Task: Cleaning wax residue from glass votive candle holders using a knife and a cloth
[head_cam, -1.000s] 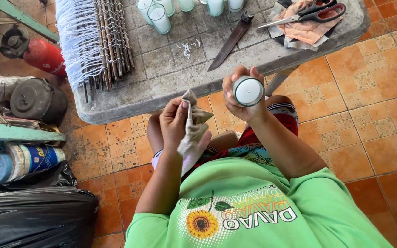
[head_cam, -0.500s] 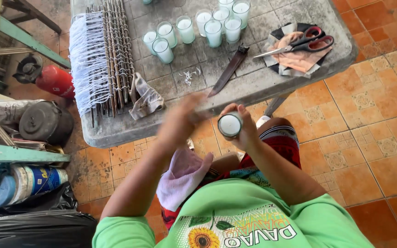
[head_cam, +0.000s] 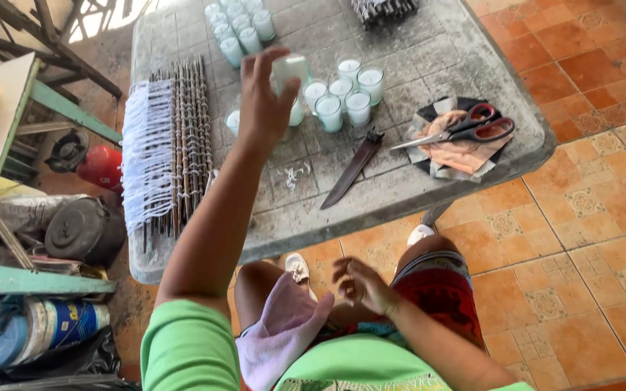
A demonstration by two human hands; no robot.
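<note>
The left hand (head_cam: 264,101) pinches a glass candle (head_cam: 289,71) above the table (head_cam: 429,181), near the candle group (head_cam: 342,94); setting down needs a free spot. The right hand (head_cam: 360,284) rests half-open, empty.

A small glass candle (head_cam: 290,70), filled with white wax, is hovering upright just above the grey table (head_cam: 429,43), beside the clustered candles (head_cam: 344,93).

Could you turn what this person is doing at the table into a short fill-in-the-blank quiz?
1. The left hand holds a candle glass over the ____.
2. The right hand is down at the lap and holds ____.
3. Red-handled ____ lie on a cloth at the table's right end.
4. A pale ____ cloth lies draped over the lap.

Missing words: table; nothing; scissors; pink
</note>
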